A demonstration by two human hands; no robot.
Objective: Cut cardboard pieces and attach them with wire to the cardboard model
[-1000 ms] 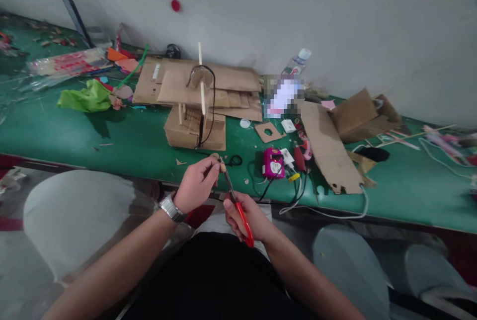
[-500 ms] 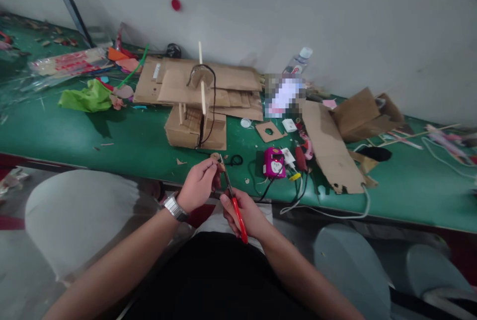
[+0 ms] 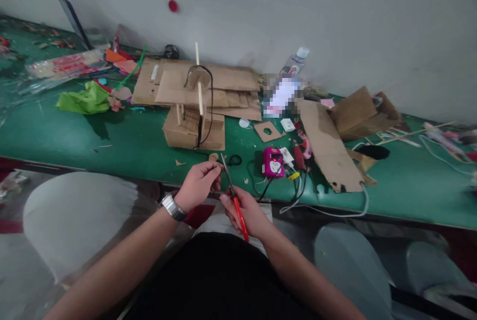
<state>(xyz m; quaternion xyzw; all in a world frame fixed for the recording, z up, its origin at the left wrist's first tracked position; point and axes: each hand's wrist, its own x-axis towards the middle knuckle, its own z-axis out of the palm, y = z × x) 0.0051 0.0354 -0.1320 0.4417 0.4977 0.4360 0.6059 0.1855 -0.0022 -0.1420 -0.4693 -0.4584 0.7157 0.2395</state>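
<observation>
My right hand (image 3: pixel 244 210) is closed round the red handles of a pair of scissors (image 3: pixel 239 213), whose blades point up and away from me. Pinched in the fingers of my left hand (image 3: pixel 201 183) is a small piece of cardboard (image 3: pixel 221 166), mostly hidden, right beside the scissor blades. Whether the blades touch it I cannot tell. Just beyond my hands, a small round cardboard piece (image 3: pixel 213 157) and a coil of black cord (image 3: pixel 235 160) lie on the green table. Behind them stands a cardboard box (image 3: pixel 181 131) with wooden sticks, a cardboard disc (image 3: pixel 198 77) and black cord.
A magenta power socket cube (image 3: pixel 273 162) with plugs and cables sits right of my hands. Cardboard sheets (image 3: pixel 238 77), a plastic bottle (image 3: pixel 297 61) and a long cardboard strip (image 3: pixel 328 143) lie farther back. Stools (image 3: pixel 85 225) stand below the table edge (image 3: pixel 112 167).
My left hand's pinched piece has shifted slightly and shows less, uncovering the round cardboard on the table. The scissors stay in my right hand, and the view has moved a little.
</observation>
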